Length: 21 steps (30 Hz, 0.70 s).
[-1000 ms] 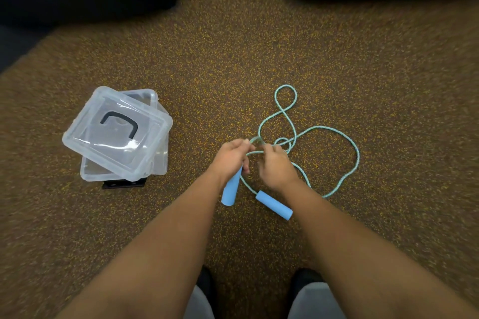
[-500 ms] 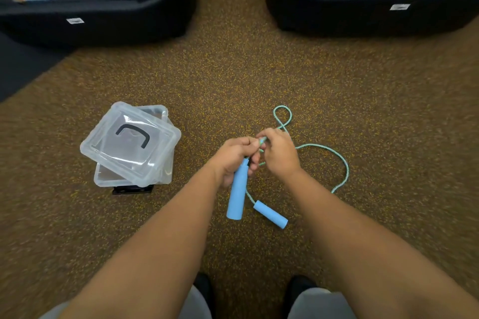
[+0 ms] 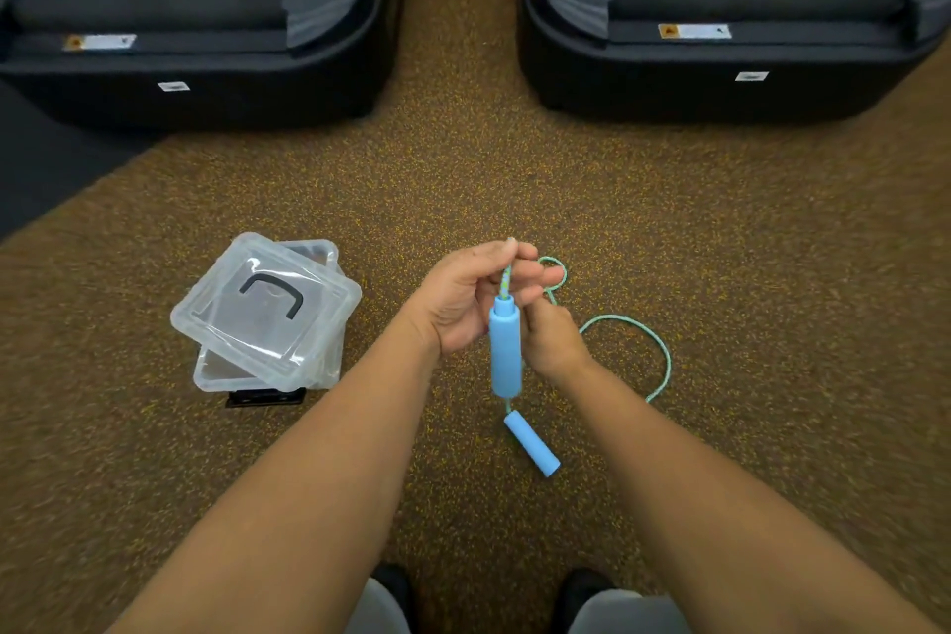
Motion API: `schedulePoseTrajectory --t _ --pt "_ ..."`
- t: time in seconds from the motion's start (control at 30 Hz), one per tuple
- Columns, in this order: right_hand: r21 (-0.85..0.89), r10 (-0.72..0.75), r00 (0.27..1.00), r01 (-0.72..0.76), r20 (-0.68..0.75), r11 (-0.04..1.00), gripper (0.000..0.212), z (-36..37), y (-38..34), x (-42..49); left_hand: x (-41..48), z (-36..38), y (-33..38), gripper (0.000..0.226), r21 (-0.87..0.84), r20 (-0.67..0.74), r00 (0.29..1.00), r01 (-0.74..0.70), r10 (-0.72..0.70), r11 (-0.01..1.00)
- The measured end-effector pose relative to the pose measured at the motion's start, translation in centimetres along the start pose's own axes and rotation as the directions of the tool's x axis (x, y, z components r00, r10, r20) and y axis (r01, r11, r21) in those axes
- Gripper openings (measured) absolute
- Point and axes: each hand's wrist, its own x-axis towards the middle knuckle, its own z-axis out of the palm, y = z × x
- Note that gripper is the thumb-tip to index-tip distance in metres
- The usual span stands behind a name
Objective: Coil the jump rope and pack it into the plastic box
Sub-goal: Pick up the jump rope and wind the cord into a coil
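Left hand (image 3: 463, 304) fingers pinch the rope right above the upper blue handle (image 3: 505, 348), thumb and fingertips closed on the cord near the top. Handle hangs upright below the pinch, off the floor. Right hand (image 3: 553, 340) sits just beside the handle, on its right side, fingers curled in; looks closed around rope behind the handle, but the exact grip is hidden by the handle and knuckles.

Teal rope (image 3: 653, 345) runs out from the hands, small loop past the fingers, then a big open curve lying on the carpet (image 3: 772, 299) to the right, coming back toward the right forearm. Second blue handle (image 3: 531, 444) lies flat on the carpet just below the hanging one, tilted diagonally.

Clear plastic box (image 3: 267, 371) sits on the carpet to the left of the hands, well apart from the rope. Its lid (image 3: 265, 301), with a black carry handle, rests crooked on top, rotated off the box edges. Small black item under the box front edge, cannot tell what.

Two dark padded seats or bins (image 3: 195, 16) at top. Dark shoes (image 3: 391, 592) at bottom edge.
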Motion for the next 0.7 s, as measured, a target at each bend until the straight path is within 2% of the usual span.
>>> schedulePoseTrajectory --t 0.1,0.2,0.23,0.33,0.43,0.53,0.63,0.7 --pt "-0.037 -0.034 0.999 0.034 0.001 0.999 0.029 -0.3 -0.3 -0.1 -0.3 0.4 0.2 0.015 0.025 0.014 1.000 0.024 -0.024 0.999" --pt "-0.063 -0.095 0.995 0.095 -0.008 0.994 0.039 -0.5 -0.8 -0.4 -0.6 0.8 0.3 0.025 0.058 0.039 0.997 0.068 -0.070 0.996" --pt "-0.070 -0.118 0.993 0.116 -0.016 0.991 0.037 -0.6 -1.0 -0.4 -0.6 1.0 0.3 0.029 0.064 0.056 0.995 0.083 -0.087 0.994" --pt "-0.047 -0.117 0.993 0.117 -0.010 0.992 0.023 -1.0 -1.5 -0.4 -0.7 1.3 0.2 0.038 0.076 0.095 0.987 0.123 -0.129 0.990" --pt "0.020 -0.154 0.988 0.154 0.014 0.988 0.033 -1.5 -2.0 -0.3 -0.8 1.6 0.2 0.040 0.074 0.152 0.971 0.174 -0.184 0.982" --pt "0.078 -0.120 0.993 0.118 0.020 0.990 0.040 -1.8 -2.2 -0.7 -0.9 1.8 0.3 0.038 0.068 0.193 0.958 0.202 -0.211 0.977" --pt "0.021 -0.099 0.994 0.098 0.051 0.995 0.041 -1.6 -2.1 -0.9 -0.9 1.9 0.6 0.036 0.082 0.168 0.970 0.163 -0.174 0.983" --pt "0.075 -0.062 0.998 0.062 -0.004 0.995 0.041 -1.9 -2.4 -1.1 -0.7 1.9 0.8 0.042 0.088 0.151 0.978 0.132 -0.144 0.987"
